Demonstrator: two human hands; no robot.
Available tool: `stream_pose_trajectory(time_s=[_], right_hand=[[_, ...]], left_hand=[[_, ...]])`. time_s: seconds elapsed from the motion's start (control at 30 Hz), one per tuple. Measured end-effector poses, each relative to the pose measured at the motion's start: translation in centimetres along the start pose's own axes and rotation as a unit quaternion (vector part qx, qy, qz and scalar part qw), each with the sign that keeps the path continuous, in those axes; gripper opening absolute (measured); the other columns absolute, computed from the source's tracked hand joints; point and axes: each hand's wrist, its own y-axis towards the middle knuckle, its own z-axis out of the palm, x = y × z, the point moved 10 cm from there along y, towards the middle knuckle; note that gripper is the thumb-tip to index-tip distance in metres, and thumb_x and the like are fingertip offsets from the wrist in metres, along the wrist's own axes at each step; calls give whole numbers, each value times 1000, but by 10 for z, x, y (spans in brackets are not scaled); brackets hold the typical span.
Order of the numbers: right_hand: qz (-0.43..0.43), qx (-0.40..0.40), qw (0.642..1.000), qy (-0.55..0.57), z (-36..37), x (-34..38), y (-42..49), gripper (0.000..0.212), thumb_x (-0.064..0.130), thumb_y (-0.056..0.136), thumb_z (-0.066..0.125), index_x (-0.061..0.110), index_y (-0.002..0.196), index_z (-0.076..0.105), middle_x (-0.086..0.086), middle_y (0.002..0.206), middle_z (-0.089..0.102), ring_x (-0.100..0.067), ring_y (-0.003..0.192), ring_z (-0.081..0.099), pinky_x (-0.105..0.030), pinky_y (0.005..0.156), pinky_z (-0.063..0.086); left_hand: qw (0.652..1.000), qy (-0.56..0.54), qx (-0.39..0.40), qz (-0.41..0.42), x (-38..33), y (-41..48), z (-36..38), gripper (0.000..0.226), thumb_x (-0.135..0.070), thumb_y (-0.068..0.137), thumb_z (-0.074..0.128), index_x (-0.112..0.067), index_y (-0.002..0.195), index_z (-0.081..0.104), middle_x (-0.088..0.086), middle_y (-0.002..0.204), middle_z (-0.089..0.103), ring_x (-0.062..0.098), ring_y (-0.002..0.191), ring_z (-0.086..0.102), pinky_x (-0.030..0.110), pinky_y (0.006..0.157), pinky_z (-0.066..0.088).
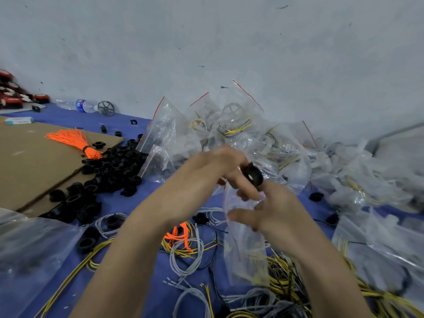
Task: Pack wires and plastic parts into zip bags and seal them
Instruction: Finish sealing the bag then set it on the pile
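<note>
Blue cloth (pixel 57 112) on a worktop against a pale wall (pixel 206 42); head view only, hands motion-blurred.

- Left hand (pixel 213 166): fingers curled, pinching a black plastic ring (pixel 252 176) just above the bag mouth.
- Right hand (pixel 275 210): thumb and fingers grip the upper part of a clear zip bag (pixel 243 237), which hangs down over the loose wires (pixel 188 255). Something yellowish shows low in the bag, probably wire; too blurred to confirm.
- Step, as judged: dropping the ring into the bag, seal not yet done.

To do it well:
- Right hand should spread the mouth wide enough that the ring's lugs clear the zip track.
- Feed the ring in edge-first and let it fall to the bottom, clear of the zip.
- Tuck any wire ends below the track before pressing; a strand across it will leave a gap.
- Run the seal end to end, squeezing out air.

Around it: ring pile (pixel 110 166) beside cardboard (pixel 34 161), orange wire bundle (pixel 75 138) on the cardboard, packed bags (pixel 241 125) heaped at the wall.

Writing: water bottle (pixel 85 105) has a blue label and a small box (pixel 18 120) has teal print; neither is legible. No brand can be read anywhere.
</note>
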Motion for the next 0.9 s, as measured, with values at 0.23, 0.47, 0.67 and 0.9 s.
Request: stream_pose_trajectory(time_s=[0.23, 0.47, 0.67, 0.9], right_hand=[[-20, 31, 988, 148, -7, 6, -4, 34, -3, 71, 71, 21, 94, 61, 0, 85, 61, -5, 50, 52, -16, 51, 42], [-6, -52, 999, -12, -40, -4, -8, 48, 1, 78, 62, 30, 117, 59, 7, 79, 49, -6, 38, 44, -11, 42, 34], [-32, -57, 997, 40, -50, 6, -13, 48, 4, 78, 59, 38, 112, 61, 6, 37, 44, -7, 33, 33, -12, 35, 30], [-23, -44, 997, 51, -53, 0, -11, 47, 5, 80, 59, 37, 115, 60, 2, 43, 46, -9, 34, 36, -18, 35, 32]], left_hand=[[986, 148, -62, 35, -17, -14, 6, 51, -48, 81, 37, -14, 67, 72, -7, 85, 62, 8, 84, 58, 31, 88, 39], [972, 213, -95, 14, -19, -20, -12, 68, -57, 83, 33, 6, 67, 54, 25, 78, 60, 31, 72, 55, 43, 73, 42], [959, -87, -270, 0, 20, 14, -85, 43, -14, 92, 43, -26, 59, 68, -6, 71, 69, 11, 66, 59, 22, 61, 44], [897, 378, -96, -209, 197, 76, -105, 67, -24, 90, 60, -11, 147, 27, 17, 147, 32, 34, 122, 47, 35, 95, 39]])
